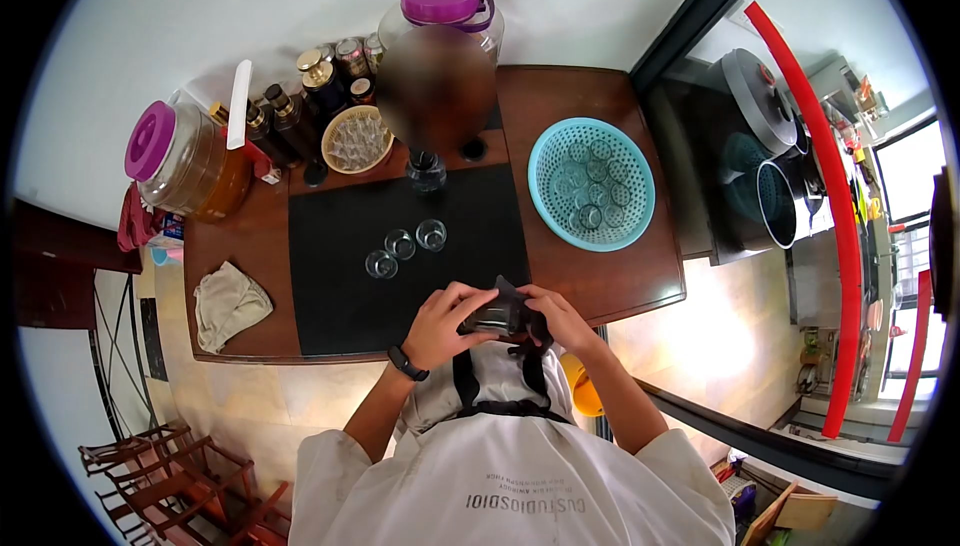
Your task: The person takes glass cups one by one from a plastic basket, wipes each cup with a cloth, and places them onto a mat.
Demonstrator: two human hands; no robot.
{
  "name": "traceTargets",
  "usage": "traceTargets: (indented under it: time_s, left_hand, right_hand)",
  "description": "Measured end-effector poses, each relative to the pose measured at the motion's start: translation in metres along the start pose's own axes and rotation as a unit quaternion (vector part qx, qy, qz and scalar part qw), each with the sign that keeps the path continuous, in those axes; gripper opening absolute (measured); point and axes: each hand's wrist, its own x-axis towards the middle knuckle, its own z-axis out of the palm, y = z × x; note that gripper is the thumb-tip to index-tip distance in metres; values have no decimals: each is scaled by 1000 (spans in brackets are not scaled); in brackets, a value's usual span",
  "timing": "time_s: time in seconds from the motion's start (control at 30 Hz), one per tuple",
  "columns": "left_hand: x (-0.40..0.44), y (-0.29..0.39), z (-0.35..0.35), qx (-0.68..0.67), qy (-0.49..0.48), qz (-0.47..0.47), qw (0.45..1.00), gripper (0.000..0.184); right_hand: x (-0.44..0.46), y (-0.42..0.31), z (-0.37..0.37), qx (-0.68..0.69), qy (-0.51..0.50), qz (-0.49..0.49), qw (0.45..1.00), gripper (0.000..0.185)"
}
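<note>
One drinking glass [490, 319]: lying sideways between the two hands, over the near right corner of the black mat [340, 291]. Left hand [436, 331]: curling partly closed around the glass, thumb and fingers bearing on opposite sides, apparently for steadiness while leaving one end free to the other hand. Right hand [560, 318]: closing in a pinch on a dark cloth [537, 326], or something similar, and pressing it close against that free end; exact fingertip contact, hidden. Left forearm [376, 408], with black wristband [408, 364]: rising inward from the left. Right forearm [628, 401]: slanting inward from the right, both wrists bending toward the glass, close before the body. Three small glasses [400, 243]: standing in a slanting row on the mat, seemingly grouped within easy reach. Blue basket [540, 186]: sitting right of the mat, its wall keeping more glasses [598, 194] together. Beige cloth [230, 306]: lying crumpled left of the mat. Woven basket [384, 158]: resting just beyond the mat, containing small clear pieces.
</note>
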Motion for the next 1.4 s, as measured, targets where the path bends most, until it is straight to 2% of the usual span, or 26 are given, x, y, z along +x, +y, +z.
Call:
traceTargets:
  time_s: [0.07,0.17,0.23,0.33,0.4,0.5,0.6,0.63,0.67,0.7,0.73,0.77,0.97,1.1,1.2,1.27,1.4]
  left_hand:
    - [2,-1,-1,28,7,-16,999,65]
    - [1,-8,-2,52,27,-32,998,63]
    - [-8,-22,3,-31,59,-103,992,60]
    - [-35,-55,20,-73,84,-180,977,56]
    - [-56,-75,26,-83,93,-251,960,55]
    - [-87,-103,31,-27,136,-274,952,55]
    - [-104,-124,35,-19,163,-299,940,53]
    - [-106,-126,35,-4,181,-302,936,53]
    - [-104,-124,34,-36,203,-327,922,54]
    - [-106,-128,35,-36,203,-328,922,54]
    - [-108,-133,35,-14,218,-322,921,54]
    - [-110,-138,34,8,234,-315,920,54]
    - [-111,-150,15,65,265,-320,907,61]
    - [-105,-161,9,27,273,-337,901,72]
    - [-100,-166,4,45,253,-338,905,73]
    - [-98,-168,1,62,243,-331,910,73]
    - [-94,-165,-3,72,236,-326,913,70]
  right_hand:
    - [2,6,2,53,-13,3,998,30]
    - [6,15,10,-6,19,-17,1000,31]
    - [8,19,12,-56,13,-89,994,31]
    - [16,32,9,-63,38,-108,991,33]
    - [20,43,4,-53,55,-79,994,33]
    - [26,66,-9,-40,78,-49,995,34]
    - [28,86,-22,-79,148,1,986,37]
    - [32,102,-31,-80,147,3,986,37]
    - [38,122,-40,-136,187,-68,970,38]
    - [40,124,-40,-190,226,-139,945,40]
    - [37,123,-43,-153,241,-89,954,43]
    - [39,127,-47,-154,241,-89,954,43]
    - [38,122,-60,-193,328,-136,915,46]
    - [39,110,-65,-197,341,-117,912,44]
    - [40,100,-68,-248,337,-158,895,45]
    - [40,94,-69,-343,335,-249,842,43]
    - [42,78,-74,-391,351,-288,801,37]
